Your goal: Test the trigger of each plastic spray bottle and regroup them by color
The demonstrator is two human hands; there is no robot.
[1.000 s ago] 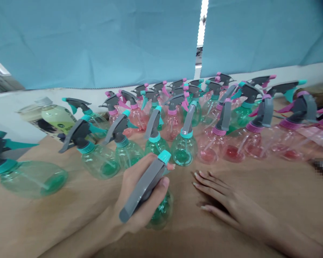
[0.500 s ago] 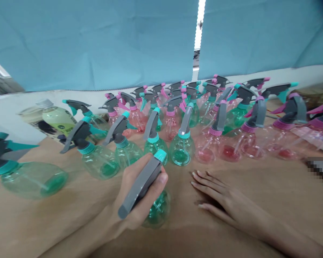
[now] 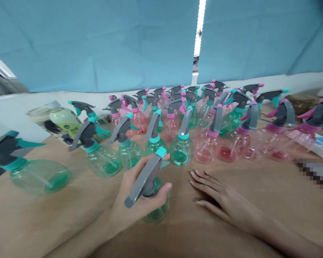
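A green spray bottle (image 3: 161,211) with a grey head and a turquoise nozzle stands on the table in front of me. My left hand (image 3: 131,195) is curled about its neck, just under the grey head, with the thumb along the near side; the far fingers are mostly hidden behind the head. To the right, my right hand (image 3: 218,197) lies palm down on the tabletop, fingers stretched out, holding nothing. Just beyond the hands stands another green spray bottle (image 3: 181,152), and beside it a pink spray bottle (image 3: 204,150).
Several more green and pink spray bottles crowd the back of the table (image 3: 97,211). A green bottle (image 3: 37,177) stands at the far left. Behind it is a pale green container (image 3: 66,120). A pixelated dark object (image 3: 317,173) lies at the right edge. Blue cloth (image 3: 110,43) hangs behind.
My left hand has slid from the spray head down to the bottle's neck, its thumb now lower and straighter. The right hand stays flat. The view has shifted slightly.
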